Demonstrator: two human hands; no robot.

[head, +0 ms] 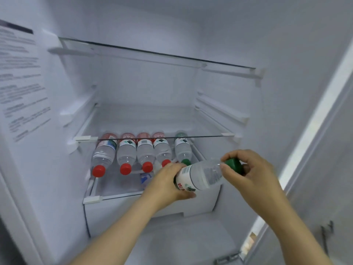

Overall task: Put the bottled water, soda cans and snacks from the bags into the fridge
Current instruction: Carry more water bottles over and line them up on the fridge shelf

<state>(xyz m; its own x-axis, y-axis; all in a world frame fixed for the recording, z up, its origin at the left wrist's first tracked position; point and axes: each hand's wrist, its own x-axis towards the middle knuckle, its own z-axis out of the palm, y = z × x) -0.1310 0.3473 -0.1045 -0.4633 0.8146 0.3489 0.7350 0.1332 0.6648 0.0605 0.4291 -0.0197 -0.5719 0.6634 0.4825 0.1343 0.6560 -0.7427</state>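
The left grip point(166, 182) curls round the label end of the water bottle point(202, 174), while the right grip point(250, 175) pinches its green cap point(233, 164).

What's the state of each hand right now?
Left hand: grips the label end of the green-capped bottle.
Right hand: grips the same bottle's cap end.

inside the fridge point(143, 88), on the lowest shelf point(114, 188): a row of five bottles point(145, 153) lying side by side, caps to the front, bases toward the back wall, the rightmost set slightly apart. just above the row, the middle shelf point(210, 136); higher up, the top shelf point(152, 52). before the row's right end, a sixth bottle point(202, 175) held crosswise, base in the left hand point(168, 180), cap end in the right hand point(246, 169). on the left wall, a printed sheet point(21, 83). under the lowest shelf, a drawer point(152, 211).
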